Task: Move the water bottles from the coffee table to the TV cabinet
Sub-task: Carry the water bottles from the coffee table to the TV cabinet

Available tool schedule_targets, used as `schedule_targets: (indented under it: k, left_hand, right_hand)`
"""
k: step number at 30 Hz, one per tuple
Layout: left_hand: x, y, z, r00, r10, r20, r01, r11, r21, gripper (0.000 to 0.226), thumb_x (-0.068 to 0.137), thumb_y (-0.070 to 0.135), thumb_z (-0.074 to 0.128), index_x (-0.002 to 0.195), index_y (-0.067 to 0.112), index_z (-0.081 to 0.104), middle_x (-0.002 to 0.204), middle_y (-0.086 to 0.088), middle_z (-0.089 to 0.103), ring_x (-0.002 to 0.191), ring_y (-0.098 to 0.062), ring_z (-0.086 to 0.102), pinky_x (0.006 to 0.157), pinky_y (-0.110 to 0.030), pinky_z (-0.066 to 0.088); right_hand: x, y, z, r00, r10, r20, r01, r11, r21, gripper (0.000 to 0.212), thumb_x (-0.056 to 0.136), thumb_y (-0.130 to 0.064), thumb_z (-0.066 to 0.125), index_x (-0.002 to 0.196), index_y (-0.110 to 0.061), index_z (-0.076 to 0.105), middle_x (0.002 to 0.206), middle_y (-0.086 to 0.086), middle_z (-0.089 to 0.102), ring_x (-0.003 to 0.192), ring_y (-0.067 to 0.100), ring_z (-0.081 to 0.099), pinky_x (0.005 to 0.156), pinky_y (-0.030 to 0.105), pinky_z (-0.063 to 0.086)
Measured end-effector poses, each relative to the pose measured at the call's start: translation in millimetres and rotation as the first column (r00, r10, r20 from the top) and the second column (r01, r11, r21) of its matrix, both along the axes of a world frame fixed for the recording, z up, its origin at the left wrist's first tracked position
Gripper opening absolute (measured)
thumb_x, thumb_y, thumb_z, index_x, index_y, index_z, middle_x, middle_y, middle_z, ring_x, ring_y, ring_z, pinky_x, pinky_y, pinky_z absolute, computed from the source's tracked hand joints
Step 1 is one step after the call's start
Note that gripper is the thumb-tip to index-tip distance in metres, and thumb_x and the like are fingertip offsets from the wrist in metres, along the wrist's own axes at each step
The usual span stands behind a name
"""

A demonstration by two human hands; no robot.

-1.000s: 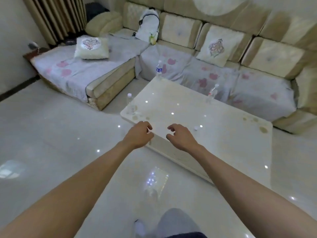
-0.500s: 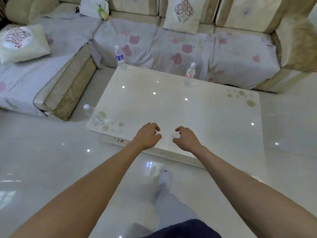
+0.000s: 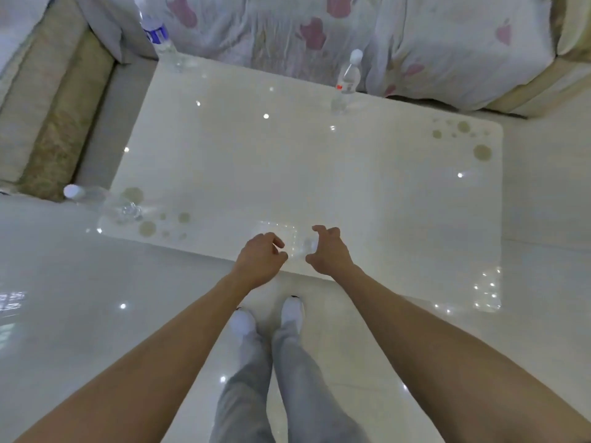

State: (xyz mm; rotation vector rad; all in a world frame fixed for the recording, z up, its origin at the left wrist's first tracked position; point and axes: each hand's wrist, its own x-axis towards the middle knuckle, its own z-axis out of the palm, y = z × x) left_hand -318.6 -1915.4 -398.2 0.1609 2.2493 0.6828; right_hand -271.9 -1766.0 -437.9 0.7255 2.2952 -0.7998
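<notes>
A glossy white coffee table (image 3: 287, 161) fills the middle of the view. A blue-labelled water bottle (image 3: 155, 32) stands at its far left corner. A red-labelled water bottle (image 3: 347, 79) stands at the far edge. A clear unlabelled bottle (image 3: 96, 199) stands at the near left corner. My left hand (image 3: 260, 257) and my right hand (image 3: 329, 251) hover over the near edge, fingers curled and apart, holding nothing. Between them is a faint clear shape (image 3: 302, 247), seemingly a bottle seen from above. The TV cabinet is out of view.
An L-shaped sofa (image 3: 447, 52) with a grey cover printed in pink wraps the table's far and left sides, leaving a narrow gap on the left. Glossy white floor (image 3: 80, 298) lies around me. My legs and white shoes (image 3: 292, 310) stand just before the table.
The view has come closer to the table and tilted down. Both hands now sit over the near edge, closer around the faint clear shape. The three standing bottles have not moved.
</notes>
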Motion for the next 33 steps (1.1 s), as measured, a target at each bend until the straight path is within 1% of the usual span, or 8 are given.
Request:
schedule_targets:
  k: [5, 9, 13, 18, 21, 25, 30, 33]
  left_hand:
    - [-17.5, -9.1, -14.0, 0.996, 0.069, 0.053, -0.07, 0.997, 0.017, 0.026, 0.089, 0.018, 0.055, 0.114, 0.012, 0.061, 0.099, -0.001, 0.061, 0.087, -0.018, 0.055, 0.077, -0.028, 0.043]
    - [-26.0, -17.7, -14.1, 0.996, 0.085, 0.037, -0.086, 0.996, 0.031, 0.025, 0.088, 0.018, 0.056, 0.112, 0.011, 0.062, 0.096, 0.001, 0.06, 0.084, -0.016, 0.055, 0.076, -0.026, 0.041]
    - [-32.9, -37.4, -0.2, 0.997, 0.08, 0.016, -0.08, 0.997, 0.006, 0.025, 0.088, 0.017, 0.056, 0.111, 0.01, 0.063, 0.103, -0.004, 0.062, 0.089, -0.015, 0.054, 0.08, -0.025, 0.041]
    - [-48.3, -77.3, 38.3, 0.996, 0.084, -0.037, -0.085, 0.996, -0.035, 0.026, 0.088, 0.019, 0.056, 0.112, 0.012, 0.062, 0.111, -0.008, 0.061, 0.097, -0.021, 0.059, 0.08, -0.025, 0.041]
    - [-66.5, -110.9, 68.3, 0.986, 0.129, -0.108, -0.131, 0.991, -0.013, 0.025, 0.087, 0.02, 0.057, 0.111, 0.013, 0.062, 0.11, -0.008, 0.061, 0.09, -0.019, 0.057, 0.079, -0.024, 0.041]
    - [-102.9, -173.1, 96.7, 0.956, 0.194, -0.222, -0.206, 0.978, -0.03, 0.025, 0.086, 0.018, 0.059, 0.11, 0.012, 0.062, 0.11, -0.008, 0.06, 0.086, -0.016, 0.054, 0.077, -0.023, 0.038]
    - [-156.7, -252.6, 93.9, 0.916, 0.257, -0.307, -0.297, 0.951, -0.09, 0.029, 0.082, 0.016, 0.062, 0.111, 0.011, 0.062, 0.114, -0.01, 0.056, 0.104, -0.028, 0.057, 0.088, -0.036, 0.049]
    - [-189.5, -289.6, 71.4, 0.924, 0.23, -0.307, -0.286, 0.946, -0.151, 0.036, 0.082, 0.016, 0.064, 0.117, 0.011, 0.058, 0.121, -0.011, 0.05, 0.101, -0.03, 0.06, 0.089, -0.037, 0.049]
  right_hand:
    - [-4.3, -0.2, -23.0, 0.999, -0.04, 0.035, 0.04, 0.999, 0.012, 0.047, 0.086, -0.008, 0.058, 0.131, -0.009, 0.046, 0.132, 0.017, 0.036, 0.103, 0.038, 0.062, 0.089, 0.037, 0.049]
    - [-9.8, -3.4, -27.1, 0.998, -0.057, -0.036, 0.059, 0.997, 0.054, 0.032, 0.084, -0.006, 0.06, 0.115, -0.006, 0.053, 0.122, 0.017, 0.042, 0.089, 0.039, 0.064, 0.075, 0.035, 0.05]
    - [-33.9, -21.7, -3.0, 0.995, 0.003, -0.099, 0.001, 0.999, 0.046, 0.033, 0.08, -0.011, 0.066, 0.111, -0.006, 0.055, 0.117, 0.015, 0.043, 0.088, 0.038, 0.063, 0.077, 0.037, 0.052]
    - [-73.9, -58.0, 52.6, 0.978, 0.152, -0.14, -0.15, 0.988, 0.027, 0.035, 0.082, -0.012, 0.065, 0.115, -0.008, 0.054, 0.121, 0.014, 0.041, 0.089, 0.036, 0.063, 0.079, 0.035, 0.052]
    - [-97.0, -86.4, 87.4, 0.958, 0.219, -0.185, -0.219, 0.976, 0.021, 0.036, 0.082, -0.013, 0.067, 0.115, -0.008, 0.054, 0.122, 0.014, 0.041, 0.093, 0.036, 0.063, 0.083, 0.038, 0.053]
    - [-132.2, -131.9, 122.1, 0.919, 0.281, -0.276, -0.282, 0.959, 0.035, 0.031, 0.083, -0.01, 0.065, 0.112, -0.007, 0.054, 0.121, 0.014, 0.042, 0.09, 0.036, 0.063, 0.081, 0.037, 0.052]
    - [-183.0, -198.3, 134.2, 0.899, 0.299, -0.318, -0.308, 0.951, 0.024, 0.029, 0.082, -0.009, 0.064, 0.11, -0.008, 0.055, 0.12, 0.013, 0.043, 0.088, 0.036, 0.062, 0.078, 0.036, 0.051]
    - [-203.5, -226.6, 124.6, 0.926, 0.222, -0.306, -0.242, 0.97, -0.027, 0.027, 0.08, -0.008, 0.063, 0.107, -0.01, 0.056, 0.116, 0.01, 0.043, 0.08, 0.026, 0.06, 0.068, 0.03, 0.05]
